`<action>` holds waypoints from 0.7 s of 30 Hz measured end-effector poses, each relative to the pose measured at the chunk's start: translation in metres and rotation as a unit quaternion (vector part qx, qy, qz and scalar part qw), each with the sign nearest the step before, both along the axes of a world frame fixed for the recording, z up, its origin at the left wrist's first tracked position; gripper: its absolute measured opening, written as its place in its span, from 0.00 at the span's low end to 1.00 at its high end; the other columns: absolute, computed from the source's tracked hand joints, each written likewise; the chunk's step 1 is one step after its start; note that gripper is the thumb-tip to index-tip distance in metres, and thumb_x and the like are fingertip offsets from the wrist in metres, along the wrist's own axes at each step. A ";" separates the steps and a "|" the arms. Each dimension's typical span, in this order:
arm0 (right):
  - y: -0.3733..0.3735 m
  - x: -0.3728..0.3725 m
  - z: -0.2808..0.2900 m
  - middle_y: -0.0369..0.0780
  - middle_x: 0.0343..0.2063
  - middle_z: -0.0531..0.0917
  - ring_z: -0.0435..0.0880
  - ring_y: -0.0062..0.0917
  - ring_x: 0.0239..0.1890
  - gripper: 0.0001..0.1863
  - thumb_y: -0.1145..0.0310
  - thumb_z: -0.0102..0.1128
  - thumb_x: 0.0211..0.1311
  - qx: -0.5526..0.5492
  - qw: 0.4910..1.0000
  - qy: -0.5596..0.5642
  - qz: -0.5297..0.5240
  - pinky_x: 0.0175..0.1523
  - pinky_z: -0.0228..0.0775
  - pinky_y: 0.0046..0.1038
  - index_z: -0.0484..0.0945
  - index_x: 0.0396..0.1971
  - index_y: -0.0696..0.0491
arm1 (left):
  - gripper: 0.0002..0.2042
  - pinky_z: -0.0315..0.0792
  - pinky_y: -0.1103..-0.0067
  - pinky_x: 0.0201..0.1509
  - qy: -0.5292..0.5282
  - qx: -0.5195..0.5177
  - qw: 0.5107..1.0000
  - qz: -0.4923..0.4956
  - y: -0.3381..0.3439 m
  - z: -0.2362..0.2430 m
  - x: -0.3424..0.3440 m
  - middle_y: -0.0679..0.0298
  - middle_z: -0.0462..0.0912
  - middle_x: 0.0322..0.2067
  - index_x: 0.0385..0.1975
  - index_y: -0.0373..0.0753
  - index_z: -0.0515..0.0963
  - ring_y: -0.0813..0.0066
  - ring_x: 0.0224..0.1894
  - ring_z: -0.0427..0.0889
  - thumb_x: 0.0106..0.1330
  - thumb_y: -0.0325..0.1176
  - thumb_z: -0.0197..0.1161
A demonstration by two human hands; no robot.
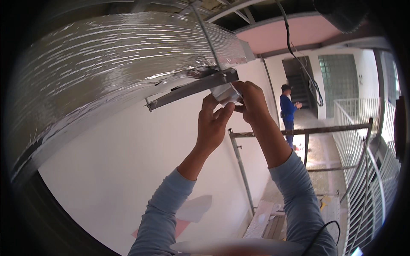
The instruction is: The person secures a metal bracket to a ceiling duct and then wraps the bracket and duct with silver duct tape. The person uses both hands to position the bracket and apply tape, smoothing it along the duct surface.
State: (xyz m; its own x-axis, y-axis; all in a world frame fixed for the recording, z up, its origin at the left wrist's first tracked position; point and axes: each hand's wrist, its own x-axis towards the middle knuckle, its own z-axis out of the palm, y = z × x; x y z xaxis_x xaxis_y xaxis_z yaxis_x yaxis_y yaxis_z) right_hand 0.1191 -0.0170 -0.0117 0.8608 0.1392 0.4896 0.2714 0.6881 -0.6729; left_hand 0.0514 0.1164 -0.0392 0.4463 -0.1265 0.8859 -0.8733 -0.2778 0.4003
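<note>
Your left hand (212,123) and right hand (253,102) grasp a silvery piece (225,92) under the right end of the grey metal bar (192,89); your fingers partly hide it, blurring its shape. Foil-wrapped duct (115,47) crowds the upper left; open room lies below, before the white wall (119,162).

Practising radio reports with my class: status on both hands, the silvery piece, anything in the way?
Left hand, right hand: gripping silvery piece. Piece by end of grey bar; contact unclear. Hanging rod and foil-wrapped duct close by, could crowd hands.
</note>
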 end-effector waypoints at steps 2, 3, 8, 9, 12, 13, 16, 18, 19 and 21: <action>0.000 0.000 -0.001 0.41 0.38 0.82 0.82 0.30 0.41 0.13 0.61 0.60 0.66 -0.002 1.000 -0.010 0.006 0.48 0.79 0.42 0.78 0.42 0.56 | 0.21 0.65 0.71 0.67 -0.025 -0.003 1.000 -0.001 -0.002 0.003 0.009 0.60 0.75 0.60 0.62 0.32 0.70 0.71 0.64 0.71 0.77 0.38 0.62; -0.001 0.002 -0.002 0.41 0.38 0.82 0.82 0.30 0.41 0.13 0.61 0.60 0.67 -0.003 1.000 -0.011 0.007 0.49 0.79 0.42 0.78 0.42 0.56 | 0.21 0.65 0.71 0.67 -0.051 -0.001 0.999 -0.015 -0.002 0.004 0.013 0.60 0.75 0.60 0.62 0.32 0.71 0.71 0.65 0.70 0.77 0.38 0.62; -0.006 0.012 -0.004 0.44 0.43 0.84 0.86 0.33 0.45 0.17 0.59 0.55 0.70 -0.029 0.999 -0.034 -0.008 0.48 0.83 0.42 0.78 0.49 0.57 | 0.47 0.56 0.59 0.78 -0.013 -0.102 0.992 -0.077 0.003 0.014 0.035 0.54 0.64 0.67 0.70 0.39 0.53 0.59 0.73 0.64 0.56 0.34 0.81; -0.005 0.013 -0.005 0.44 0.44 0.84 0.86 0.33 0.45 0.18 0.59 0.54 0.71 -0.034 0.998 -0.044 -0.004 0.48 0.83 0.42 0.78 0.50 0.57 | 0.47 0.57 0.59 0.78 -0.047 -0.090 0.987 -0.123 0.004 0.015 0.039 0.54 0.65 0.67 0.70 0.39 0.53 0.60 0.73 0.64 0.55 0.34 0.81; -0.004 0.011 -0.006 0.44 0.44 0.84 0.87 0.33 0.45 0.18 0.58 0.52 0.72 -0.042 0.998 -0.050 -0.024 0.46 0.85 0.40 0.79 0.50 0.56 | 0.47 0.62 0.63 0.75 -0.083 -0.080 0.968 -0.223 0.004 0.023 0.048 0.57 0.67 0.66 0.71 0.39 0.54 0.63 0.71 0.66 0.54 0.32 0.81; -0.003 0.009 -0.007 0.44 0.43 0.84 0.87 0.32 0.45 0.19 0.57 0.52 0.73 -0.043 0.997 -0.048 -0.034 0.45 0.85 0.39 0.79 0.50 0.56 | 0.47 0.63 0.64 0.74 -0.074 -0.084 0.966 -0.233 0.004 0.025 0.049 0.57 0.67 0.65 0.71 0.39 0.55 0.63 0.71 0.66 0.54 0.32 0.81; -0.003 0.006 -0.008 0.41 0.41 0.85 0.86 0.28 0.42 0.19 0.54 0.54 0.74 -0.085 0.990 -0.052 -0.103 0.40 0.85 0.35 0.80 0.48 0.54 | 0.45 0.71 0.67 0.68 -0.053 -0.104 0.961 -0.252 0.003 0.026 0.051 0.58 0.71 0.62 0.70 0.35 0.58 0.66 0.67 0.71 0.55 0.32 0.80; -0.005 0.010 -0.009 0.40 0.40 0.85 0.86 0.26 0.40 0.18 0.54 0.54 0.74 -0.111 0.982 -0.055 -0.144 0.39 0.84 0.33 0.80 0.47 0.54 | 0.42 0.74 0.68 0.65 -0.052 -0.100 0.961 -0.251 0.003 0.026 0.051 0.57 0.74 0.60 0.69 0.34 0.60 0.67 0.64 0.74 0.56 0.32 0.79; -0.008 0.013 -0.009 0.39 0.39 0.85 0.86 0.25 0.39 0.18 0.54 0.55 0.74 -0.118 0.978 -0.061 -0.162 0.38 0.84 0.32 0.81 0.46 0.54 | 0.41 0.75 0.69 0.63 -0.047 -0.097 0.962 -0.249 0.003 0.026 0.050 0.57 0.76 0.59 0.68 0.33 0.61 0.67 0.62 0.76 0.57 0.32 0.79; -0.013 0.021 -0.008 0.39 0.38 0.85 0.86 0.23 0.36 0.17 0.55 0.56 0.74 -0.126 0.967 -0.090 -0.204 0.36 0.83 0.30 0.81 0.44 0.54 | 0.38 0.78 0.71 0.59 -0.033 -0.102 0.964 -0.243 0.004 0.027 0.050 0.58 0.79 0.56 0.66 0.32 0.64 0.69 0.58 0.79 0.58 0.32 0.78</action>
State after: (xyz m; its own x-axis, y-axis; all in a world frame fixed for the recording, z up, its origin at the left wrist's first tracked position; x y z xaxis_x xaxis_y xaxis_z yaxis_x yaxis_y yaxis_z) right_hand 0.1405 -0.0304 -0.0198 0.7728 -0.0587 0.6319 0.6143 0.3194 -0.7215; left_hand 0.1014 0.1207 -0.0125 0.3212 -0.1256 0.9386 -0.9057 0.2488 0.3433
